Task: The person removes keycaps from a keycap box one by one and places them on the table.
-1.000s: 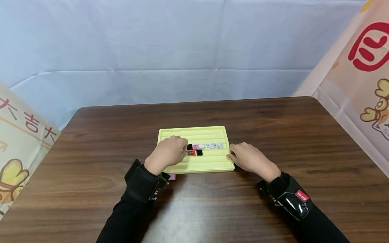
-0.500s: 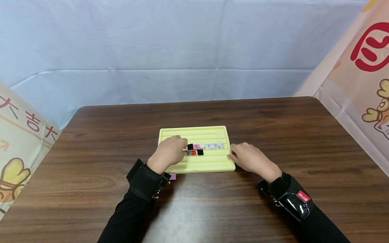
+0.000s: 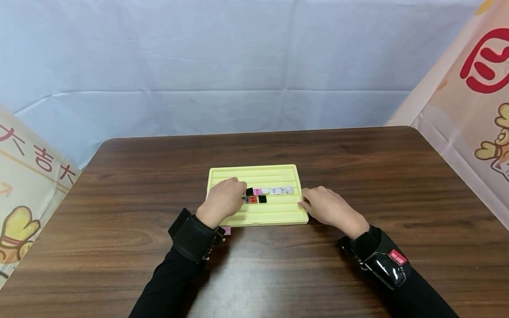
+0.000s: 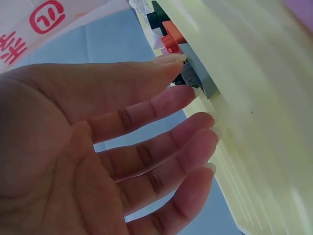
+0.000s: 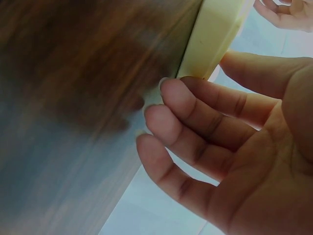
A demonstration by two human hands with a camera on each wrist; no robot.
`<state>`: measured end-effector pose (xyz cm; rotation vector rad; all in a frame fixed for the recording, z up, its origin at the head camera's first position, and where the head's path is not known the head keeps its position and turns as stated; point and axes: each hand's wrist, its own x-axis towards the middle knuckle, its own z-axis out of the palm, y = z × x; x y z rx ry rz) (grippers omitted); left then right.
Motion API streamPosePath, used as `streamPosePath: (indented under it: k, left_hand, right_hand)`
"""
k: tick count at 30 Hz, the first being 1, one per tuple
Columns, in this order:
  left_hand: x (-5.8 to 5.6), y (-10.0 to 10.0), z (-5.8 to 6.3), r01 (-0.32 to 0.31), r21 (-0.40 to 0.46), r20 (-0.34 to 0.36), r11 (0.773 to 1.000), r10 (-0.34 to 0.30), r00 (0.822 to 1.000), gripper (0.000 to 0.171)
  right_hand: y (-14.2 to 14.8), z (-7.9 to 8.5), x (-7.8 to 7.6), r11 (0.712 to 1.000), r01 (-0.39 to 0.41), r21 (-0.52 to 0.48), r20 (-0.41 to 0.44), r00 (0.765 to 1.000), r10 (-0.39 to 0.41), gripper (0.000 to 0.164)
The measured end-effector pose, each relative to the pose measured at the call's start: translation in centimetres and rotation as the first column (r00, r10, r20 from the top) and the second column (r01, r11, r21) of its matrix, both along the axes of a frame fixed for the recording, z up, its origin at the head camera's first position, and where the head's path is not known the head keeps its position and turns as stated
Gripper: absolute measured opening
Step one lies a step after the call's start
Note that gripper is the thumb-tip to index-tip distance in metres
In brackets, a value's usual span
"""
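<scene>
- Black wrist straps (image 3: 195, 238), lower left and lower right of the head view. Red label (image 3: 397, 257) on my right one has pale lettering, too small to read.
- Pink block (image 3: 227, 230) just beside the near edge of the yellow tray (image 3: 278, 217), centre of frame, partly behind my left strap.
- My left hand (image 3: 222, 201) is over the tray's left half: thumb and index pinching the grey piece (image 4: 200, 73), other three fingers loosely bent, slightly apart.
- Key relation: grey piece sits right at those tips, leftmost visible in the near row, long axis along the row, left to right in the head view. Red piece (image 3: 253, 200) just right of it, then a black piece (image 3: 262, 199). Left hand nearer.
- My right hand (image 3: 328, 205), well apart, grips the tray's right edge, thumb and index; remaining fingers bent, off the tray.
- Farther row: black cube (image 3: 249, 191), pink tile (image 3: 257, 191), white bit (image 3: 265, 191), printed white tiles (image 3: 278, 191), round white piece (image 3: 290, 189). Print unreadable.
- Left-edge cloth (image 3: 39, 194): red characters, one looks like 吉. Upper-right cloth (image 3: 445, 110): big red rounded mark, cut off, can't read.
- Pale blue backdrop (image 3: 254, 57) across the top, no writing seen.
</scene>
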<state>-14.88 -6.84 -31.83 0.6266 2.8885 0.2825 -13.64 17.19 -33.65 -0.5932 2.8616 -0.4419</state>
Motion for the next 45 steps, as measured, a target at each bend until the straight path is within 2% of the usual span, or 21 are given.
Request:
streamPosePath:
  k: [9,15,45]
  left_hand:
    - [-0.14,0.18,-0.26,0.002,-0.034,0.01,0.999,-0.002,1.0,0.013]
    - [-0.21,0.21,-0.43,0.018,-0.031,-0.01,0.999,-0.018,1.0,0.019]
    - [0.05,0.45,-0.33,0.029,-0.008,-0.043,1.0,-0.029,0.999,0.009]
  right_hand:
    - [0.07,-0.05,0.02,1.0,-0.003,0.004,-0.011,1.0,0.003,0.012]
    - [0.08,0.0,0.05,1.0,-0.005,0.001,-0.01,1.0,0.005,0.012]
    - [0.03,0.18,0.09,1.0,-0.003,-0.003,-0.003,1.0,0.003,0.01]
